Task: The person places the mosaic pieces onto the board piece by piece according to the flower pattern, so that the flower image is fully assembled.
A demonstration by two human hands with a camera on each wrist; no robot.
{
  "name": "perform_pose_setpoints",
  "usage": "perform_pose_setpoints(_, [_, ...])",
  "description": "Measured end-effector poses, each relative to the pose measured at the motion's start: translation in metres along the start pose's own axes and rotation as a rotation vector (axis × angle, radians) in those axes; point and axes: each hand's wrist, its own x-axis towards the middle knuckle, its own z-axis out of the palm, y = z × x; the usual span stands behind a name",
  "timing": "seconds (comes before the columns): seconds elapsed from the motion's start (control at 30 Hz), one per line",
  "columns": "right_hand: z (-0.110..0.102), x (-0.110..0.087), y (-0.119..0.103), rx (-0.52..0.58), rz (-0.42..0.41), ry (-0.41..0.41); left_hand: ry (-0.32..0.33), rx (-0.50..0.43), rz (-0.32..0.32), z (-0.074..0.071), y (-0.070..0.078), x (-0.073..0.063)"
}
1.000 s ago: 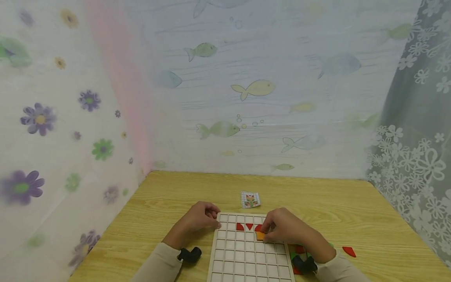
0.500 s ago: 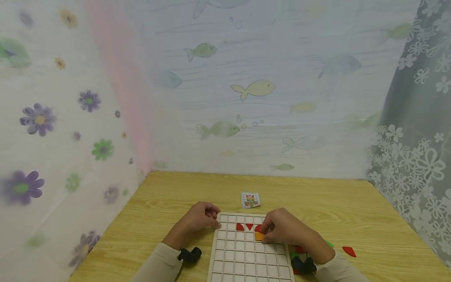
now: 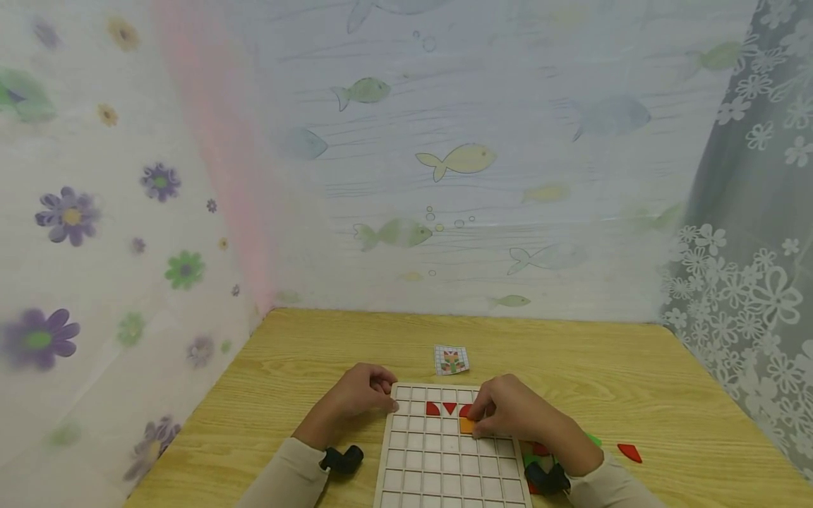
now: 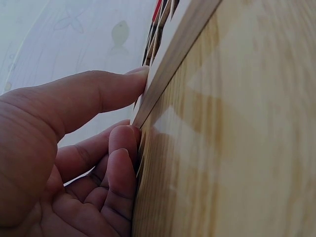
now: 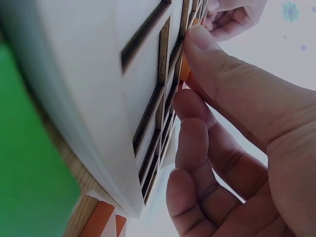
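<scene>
A pale wooden grid board [image 3: 416, 462] lies on the table in the head view. My left hand [image 3: 363, 389] grips its far left corner; in the left wrist view the thumb [image 4: 116, 89] presses the board's edge while the other fingers curl below it. With thumb and fingers, my right hand [image 3: 511, 409] pinches an orange square tile [image 3: 467, 425] over a cell, just below a red quarter-round tile [image 3: 465, 410] partly covered by the fingers. To the left sit a red triangle tile [image 3: 449, 408] and another red quarter-round tile [image 3: 432, 408], both in the same row.
Beyond the board lies a small card [image 3: 452, 360] printed with a flower pattern on a grid. Several red and green tiles [image 3: 540, 449] lie beside the board, partly hidden under my right wrist. One red tile [image 3: 629, 453] lies farther right on the table [image 3: 571, 367].
The orange tile has shifted slightly left under my right fingers, into line below the red quarter-round tile. My left hand has stayed at the board's corner.
</scene>
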Motion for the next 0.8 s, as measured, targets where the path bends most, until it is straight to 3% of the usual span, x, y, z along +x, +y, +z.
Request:
perform_pose_setpoints(0.23, [-0.001,-0.001,0.000,-0.001,-0.017,-0.002,0.005,0.009,-0.001,0.000,0.000,-0.001])
perform_pose_setpoints(0.47, [-0.001,-0.001,0.000,-0.008,-0.009,-0.004,-0.004,-0.043,0.000,0.001,0.001,-0.003])
perform_pose_setpoints(0.8, [-0.012,-0.005,-0.001,-0.039,0.003,0.025,0.008,-0.024,-0.006,0.001,0.002,-0.002])
